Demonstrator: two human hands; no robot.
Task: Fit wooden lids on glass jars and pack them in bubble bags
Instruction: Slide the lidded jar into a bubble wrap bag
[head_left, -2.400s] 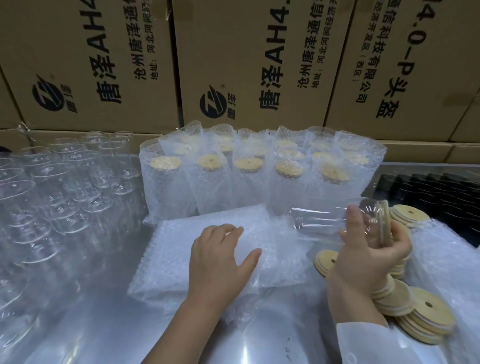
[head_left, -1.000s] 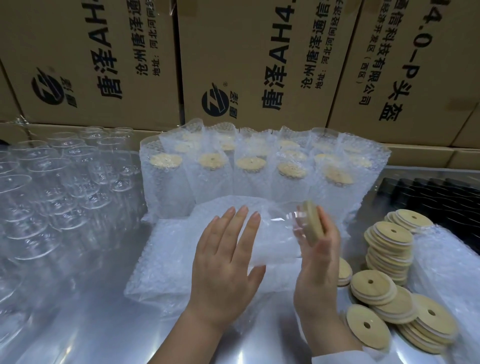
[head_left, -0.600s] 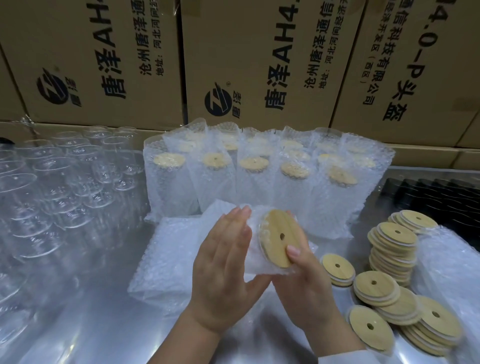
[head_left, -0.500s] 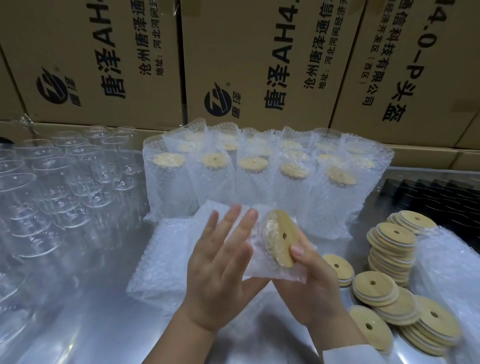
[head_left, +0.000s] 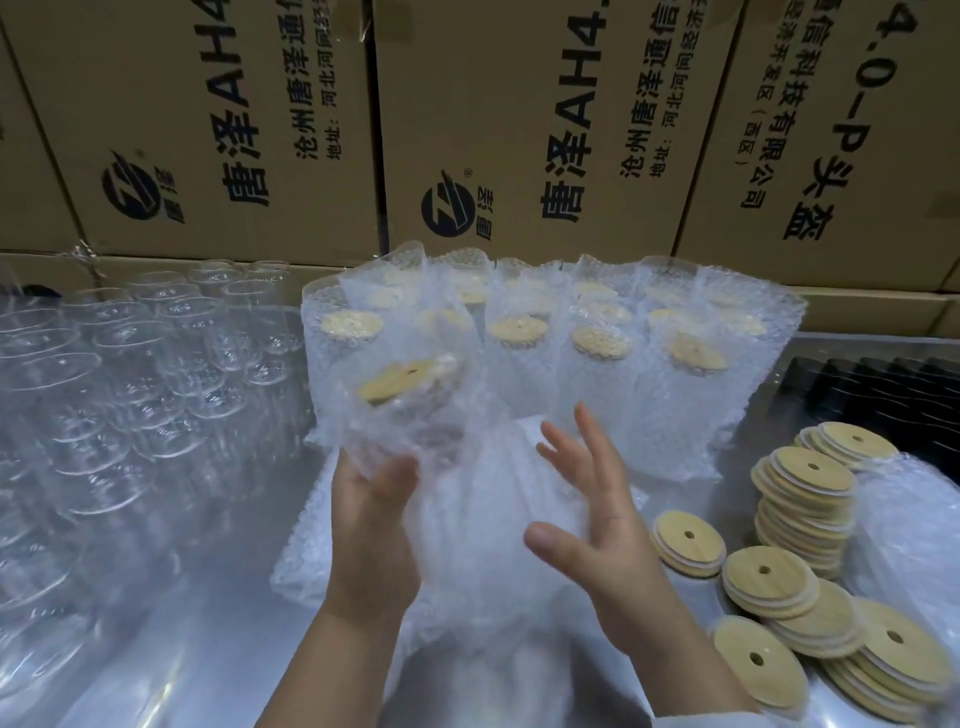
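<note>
To our left, the empty glass jars (head_left: 104, 395) crowd the metal table (head_left: 182, 649) close beside our work, so a careless swing that way could, we judge, knock glass against glass. Next to them our left hand (head_left: 374, 525) grips the bagged jar (head_left: 410, 426) from below, thumb curled round its lower part through the bubble film. It holds the jar in the air above the flat bubble bags (head_left: 304, 551) and in front of the packed jars (head_left: 597, 358). This looks like the weak point: one hand, a slippery wrap and a leaning jar, its wooden lid (head_left: 402, 382) showing at a slant. The glass could slide in the film, or the lid could work loose if it is not pressed home. Our right hand (head_left: 597, 519) is open, fingers spread, just beside the bag and apparently not touching it, so it gives no support. Setting the jar into the row could topple its neighbours, which stand pressed together. Further right, the loose lids (head_left: 800, 519) lie in leaning stacks that a sleeve could scatter. Some things we cannot read. The leftmost jars are cut by the frame edge. The held glass barely shows through the bubbles, so we cannot tell whether the lid sits fully on the rim. Our left fingertips are hidden behind the bag, and both hands are blurred. The black items (head_left: 883, 395) at far right are too dark to identify.
</note>
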